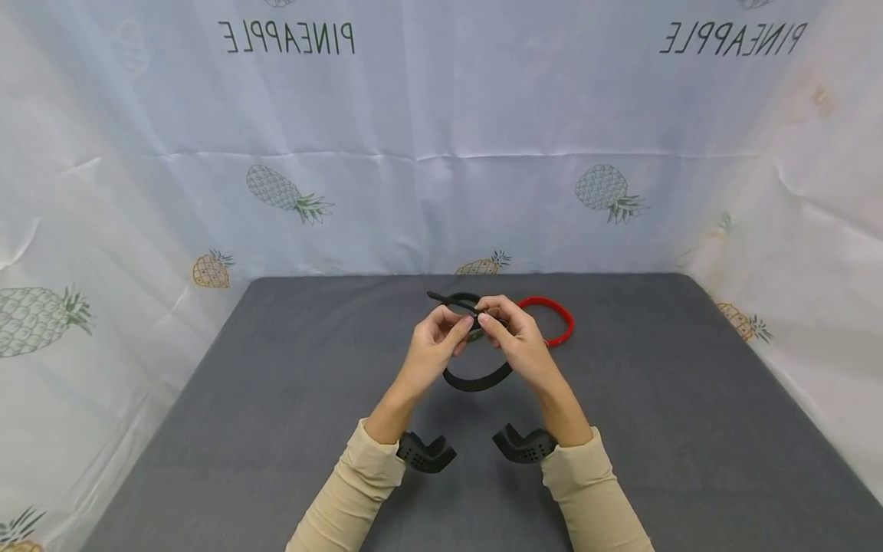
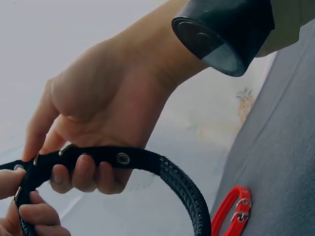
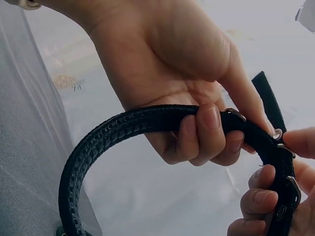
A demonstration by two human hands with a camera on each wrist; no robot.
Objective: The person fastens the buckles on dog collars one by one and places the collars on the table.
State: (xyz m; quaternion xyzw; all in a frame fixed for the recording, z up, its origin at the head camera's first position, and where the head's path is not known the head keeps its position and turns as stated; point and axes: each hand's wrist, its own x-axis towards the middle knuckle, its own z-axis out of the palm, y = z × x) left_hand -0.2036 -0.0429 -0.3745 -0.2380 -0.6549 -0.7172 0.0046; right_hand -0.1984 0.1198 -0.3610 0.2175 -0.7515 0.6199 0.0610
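Both hands hold one black buckle collar (image 1: 476, 384), its loop hanging below them over the table. The left hand (image 1: 426, 351) pinches the collar near the buckle, thumb on top. From the other side the right hand (image 1: 522, 346) pinches it, with the fingertips of both hands nearly meeting. A loose strap end sticks out to the upper left. In the left wrist view, the right hand's fingers curl under the strap beside a metal eyelet (image 2: 123, 158). The right wrist view has metal hardware (image 3: 294, 191) by the fingers at lower right. Fingers partly hide the fastening.
A red collar (image 1: 569, 323) with a metal buckle lies on the grey table (image 1: 310, 399), just behind the right hand. Behind the hands are another black loop (image 1: 464, 296) and a small green piece (image 1: 474, 336), both partly covered. A pineapple-print curtain (image 1: 428, 207) surrounds the table.
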